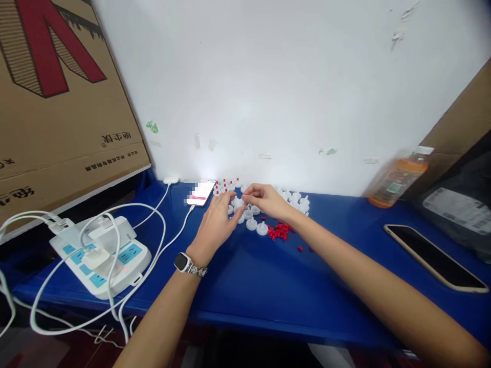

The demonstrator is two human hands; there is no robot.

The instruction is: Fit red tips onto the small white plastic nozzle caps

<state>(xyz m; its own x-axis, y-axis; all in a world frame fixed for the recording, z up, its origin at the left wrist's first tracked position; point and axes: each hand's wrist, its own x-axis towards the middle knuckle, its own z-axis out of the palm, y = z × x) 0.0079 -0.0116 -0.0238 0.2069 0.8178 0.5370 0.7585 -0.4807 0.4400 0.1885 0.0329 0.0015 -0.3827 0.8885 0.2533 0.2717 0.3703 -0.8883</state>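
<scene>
My left hand [218, 221] reaches over the near left side of a group of white plastic caps with narrow spouts [251, 224]. Its thumb stands apart from the fingers, and white caps lie in and beyond that gap. Just to the right, my right hand [266, 198] is closed in a pinch above the caps. What sits between its fingertips is too small to make out. A pile of small red plugs [280, 231] lies below my right wrist. Behind my left hand, several white caps carry red tips [225, 186].
A lit phone [201, 194] on a cable lies left of the caps. A white power strip [103, 266] with looping cables fills the table's left side. On the right are a dark phone [433, 258], an orange drink bottle [399, 179] and a black package [460, 199].
</scene>
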